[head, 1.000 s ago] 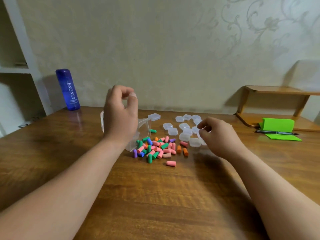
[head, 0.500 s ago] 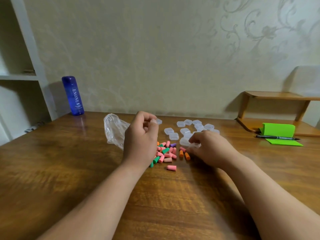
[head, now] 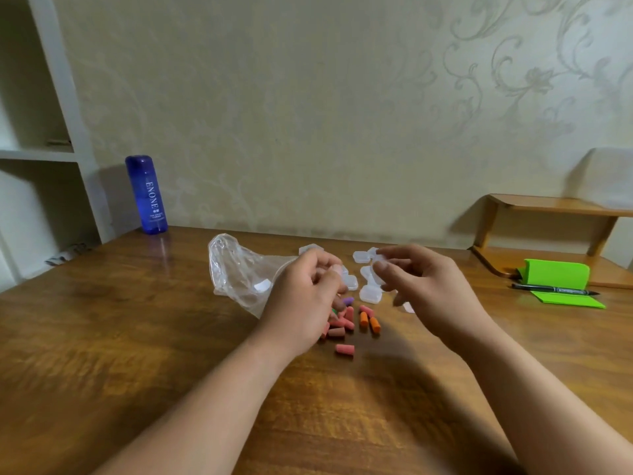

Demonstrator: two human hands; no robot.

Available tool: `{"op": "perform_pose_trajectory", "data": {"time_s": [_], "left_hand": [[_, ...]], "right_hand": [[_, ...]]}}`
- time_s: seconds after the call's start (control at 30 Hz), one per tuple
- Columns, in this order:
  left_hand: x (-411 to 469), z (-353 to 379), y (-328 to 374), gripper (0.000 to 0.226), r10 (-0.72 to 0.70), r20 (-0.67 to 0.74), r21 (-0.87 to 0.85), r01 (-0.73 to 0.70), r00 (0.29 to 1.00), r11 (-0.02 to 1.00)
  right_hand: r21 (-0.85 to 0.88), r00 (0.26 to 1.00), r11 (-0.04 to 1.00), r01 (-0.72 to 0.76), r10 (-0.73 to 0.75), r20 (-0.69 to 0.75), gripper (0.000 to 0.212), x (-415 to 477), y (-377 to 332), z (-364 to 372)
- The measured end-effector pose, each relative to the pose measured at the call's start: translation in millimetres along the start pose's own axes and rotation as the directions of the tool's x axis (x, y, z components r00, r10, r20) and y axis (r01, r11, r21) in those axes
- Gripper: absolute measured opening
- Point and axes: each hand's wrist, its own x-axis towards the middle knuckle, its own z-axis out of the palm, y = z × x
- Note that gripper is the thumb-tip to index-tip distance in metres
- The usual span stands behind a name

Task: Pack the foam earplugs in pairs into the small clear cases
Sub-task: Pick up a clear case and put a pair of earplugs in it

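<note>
Colourful foam earplugs (head: 342, 325) lie in a loose pile at the middle of the wooden table (head: 137, 337). Two orange ones (head: 369, 320) and a single pink one (head: 344, 349) sit at its near edge. Several small clear cases (head: 370, 294) stand just behind the pile. My left hand (head: 305, 296) hovers over the pile with its fingers curled down among the earplugs, hiding whatever they hold. My right hand (head: 424, 286) is raised above the cases and pinches one clear case (head: 377, 269) between thumb and forefinger.
A crumpled clear plastic bag (head: 239, 269) lies left of the pile. A blue bottle (head: 147, 195) stands at the back left by the wall. At the right are a green pad (head: 556, 277), a black pen (head: 555, 290) and a low wooden shelf (head: 548, 207).
My left hand let go of the plastic bag and came down onto the earplug pile. My right hand lifted a clear case up off the table.
</note>
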Motion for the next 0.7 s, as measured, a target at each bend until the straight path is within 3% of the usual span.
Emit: {"op": "perform_pose_trajectory", "data": {"time_s": [0.07, 0.13, 0.27, 0.4, 0.57, 0.7], "left_hand": [[-1, 3, 0, 0.023, -0.056, 0.12, -0.049, 0.062, 0.991, 0.997], [-3, 4, -2, 0.036, -0.026, 0.193, -0.027, 0.031, 0.981, 0.999], [-2, 2, -3, 0.049, 0.063, 0.177, 0.032, -0.07, 0.982, 0.997], [-3, 4, -6, 0.039, 0.092, 0.119, 0.087, -0.103, 0.989, 0.991], [-3, 2, -6, 0.028, 0.096, 0.12, 0.058, -0.104, 0.988, 0.993], [2, 0, -7, 0.018, 0.116, 0.114, 0.097, -0.127, 0.987, 0.987]], "right_hand": [[0.138, 0.997, 0.99, -0.003, -0.007, 0.075, 0.026, -3, -6, 8], [0.238, 0.99, 0.971, -0.011, -0.023, 0.141, 0.024, -7, -9, 15], [0.366, 0.983, 0.928, -0.071, 0.003, 0.184, 0.021, -5, -7, 19], [0.451, 0.969, 0.87, -0.199, 0.107, 0.222, 0.022, -4, 1, 19], [0.539, 0.936, 0.787, -0.3, 0.134, 0.326, 0.046, -3, 2, 16], [0.505, 0.932, 0.813, -0.289, 0.118, 0.343, 0.029, -3, 0, 16]]}}
